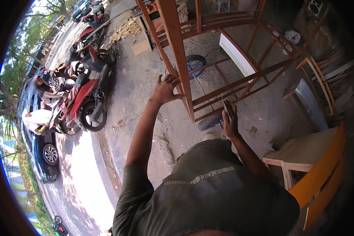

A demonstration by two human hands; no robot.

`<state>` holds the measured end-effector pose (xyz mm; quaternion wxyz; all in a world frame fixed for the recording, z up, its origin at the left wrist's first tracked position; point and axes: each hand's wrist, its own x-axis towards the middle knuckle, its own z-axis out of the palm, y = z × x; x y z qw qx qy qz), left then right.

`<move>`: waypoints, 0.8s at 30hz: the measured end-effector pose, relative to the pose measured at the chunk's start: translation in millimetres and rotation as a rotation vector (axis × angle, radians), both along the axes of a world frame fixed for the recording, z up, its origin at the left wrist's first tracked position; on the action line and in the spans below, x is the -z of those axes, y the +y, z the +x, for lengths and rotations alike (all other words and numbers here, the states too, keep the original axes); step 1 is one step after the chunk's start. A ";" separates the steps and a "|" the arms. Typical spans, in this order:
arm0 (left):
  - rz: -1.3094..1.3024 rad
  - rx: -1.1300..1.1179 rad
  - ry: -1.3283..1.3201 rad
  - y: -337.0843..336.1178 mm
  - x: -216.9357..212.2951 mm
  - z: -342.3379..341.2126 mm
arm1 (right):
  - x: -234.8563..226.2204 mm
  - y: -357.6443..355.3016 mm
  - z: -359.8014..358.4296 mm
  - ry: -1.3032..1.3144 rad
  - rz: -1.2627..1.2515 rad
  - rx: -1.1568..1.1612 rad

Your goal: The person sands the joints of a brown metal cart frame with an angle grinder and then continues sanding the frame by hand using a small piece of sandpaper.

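The left hand (166,87) is wrapped loosely around the front upright of a reddish-brown wooden frame (179,51), fingers curled on the post, apparently to steady the open carcass where it stands on the concrete floor (145,90). The right hand (230,120) is closed on a thin flat pale strip (225,105) (a blade or a slip of sanding paper, I cannot tell which), held upright just beside the frame's lower rails, close enough to work on them. The frame stands directly ahead, its near corner between the two hands. Behind it lie a blue wheel (195,62) and a white panel (236,55). To the right, an unfinished pale wooden desk (303,151) with an orange board (322,169) leaning against it crowds that side. On the left, parked motorcycles (84,100) line the road edge, well apart.
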<state>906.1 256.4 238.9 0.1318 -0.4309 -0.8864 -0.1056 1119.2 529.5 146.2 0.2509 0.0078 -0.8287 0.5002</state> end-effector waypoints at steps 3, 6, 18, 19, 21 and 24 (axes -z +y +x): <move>-0.288 -0.192 -0.579 -28.3 20.6 -0.3 | -0.6 11.7 -20.3 -0.046 -0.048 0.010; 0.180 -0.073 -0.542 -22.2 -43.1 -6.3 | 13.0 20.1 -42.1 -0.153 -0.108 -0.001; 0.955 0.877 -1.199 76.3 -151.4 -52.0 | -96.3 -75.1 -118.1 0.475 0.082 0.034; 0.836 0.931 -1.287 74.6 -149.5 -61.0 | -111.2 -87.4 -127.2 0.531 0.111 0.060; 0.908 0.945 -1.369 81.4 -151.6 -50.3 | -123.2 -118.4 -144.6 0.559 0.139 0.121; 0.935 0.990 -1.542 80.7 -153.9 -49.9 | -92.8 -165.5 -164.5 0.540 0.237 0.316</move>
